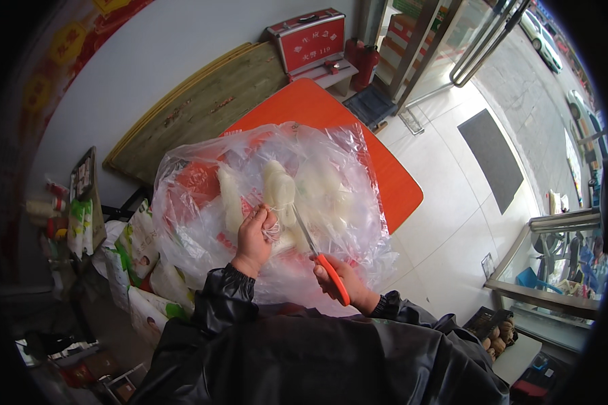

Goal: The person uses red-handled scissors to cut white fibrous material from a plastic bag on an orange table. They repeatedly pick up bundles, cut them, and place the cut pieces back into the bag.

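A large clear plastic bag (187,253) lies spread over an orange-red tabletop (395,187). On or in it are several pale bundles, which look like dried noodles; one bundle (278,185) stands out in the middle, with thin white string (282,205) around its lower end. My left hand (255,240) is closed on that string just below the bundle, and loose string hangs from the fist. My right hand (342,281) holds red-handled scissors (334,278). Their long metal blades point up and left, with the tips beside the tied end. Whether the blades touch the string cannot be told.
Printed sacks (142,243) stand at the left of the table. Wooden boards (202,101) lean on the wall behind. A red case (311,40) and fire extinguishers (367,66) are at the back. A glass door (451,40) and a glass case (552,283) are at the right.
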{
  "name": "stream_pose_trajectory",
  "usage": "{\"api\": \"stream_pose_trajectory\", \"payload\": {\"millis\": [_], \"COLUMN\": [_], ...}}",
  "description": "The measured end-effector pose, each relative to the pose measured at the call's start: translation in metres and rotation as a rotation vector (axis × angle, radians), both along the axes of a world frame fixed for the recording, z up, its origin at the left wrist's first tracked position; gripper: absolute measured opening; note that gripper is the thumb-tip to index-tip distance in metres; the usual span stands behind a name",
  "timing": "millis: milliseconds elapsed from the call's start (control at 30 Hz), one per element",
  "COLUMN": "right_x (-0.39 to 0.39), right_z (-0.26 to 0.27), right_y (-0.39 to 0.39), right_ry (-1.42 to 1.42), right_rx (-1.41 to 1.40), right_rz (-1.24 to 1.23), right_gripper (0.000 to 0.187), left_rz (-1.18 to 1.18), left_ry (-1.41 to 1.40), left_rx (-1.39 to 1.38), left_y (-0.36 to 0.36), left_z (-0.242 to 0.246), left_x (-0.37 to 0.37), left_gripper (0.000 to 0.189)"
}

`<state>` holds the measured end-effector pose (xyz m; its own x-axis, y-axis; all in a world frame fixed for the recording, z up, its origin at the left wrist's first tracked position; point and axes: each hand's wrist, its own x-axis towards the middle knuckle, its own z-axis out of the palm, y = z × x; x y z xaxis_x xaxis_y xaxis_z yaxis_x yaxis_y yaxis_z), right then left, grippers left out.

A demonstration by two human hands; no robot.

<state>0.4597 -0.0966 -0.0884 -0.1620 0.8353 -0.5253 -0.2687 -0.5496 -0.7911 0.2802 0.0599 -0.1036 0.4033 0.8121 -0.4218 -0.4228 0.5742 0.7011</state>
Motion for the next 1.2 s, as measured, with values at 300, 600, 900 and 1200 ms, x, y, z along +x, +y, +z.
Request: {"api": "stream_pose_trajectory", "payload": {"millis": [300,600,900,1200], "right_x": [-0.007,-0.012,-0.011,-0.016], "right_z": [-0.005,-0.007,-0.009,-0.018], "right_y": [0.009,0.015,0.012,0.012], "right_ry": [0.065,0.071,0.047,0.067], "right_rx": [-0.034,-0.049,-0.082,0.018], "right_rz": [-0.031,-0.036,-0.039,-0.046], "right_gripper": [0.049,0.04,0.043,0.047], "left_rz": [-0.011,-0.037,-0.042,-0.139], "left_ry": [-0.028,-0.042,-0.063,-0.071], "left_rx": [-0.007,0.023,-0.008,-0.045], "left_y": [-0.003,-0.004,-0.001,-0.005], "left_z": [0.003,0.002,0.0,-0.007], "left_x": [0.0,-0.003,-0.007,-0.006], "left_gripper": [0.017,0.016,0.016,0.016]}}
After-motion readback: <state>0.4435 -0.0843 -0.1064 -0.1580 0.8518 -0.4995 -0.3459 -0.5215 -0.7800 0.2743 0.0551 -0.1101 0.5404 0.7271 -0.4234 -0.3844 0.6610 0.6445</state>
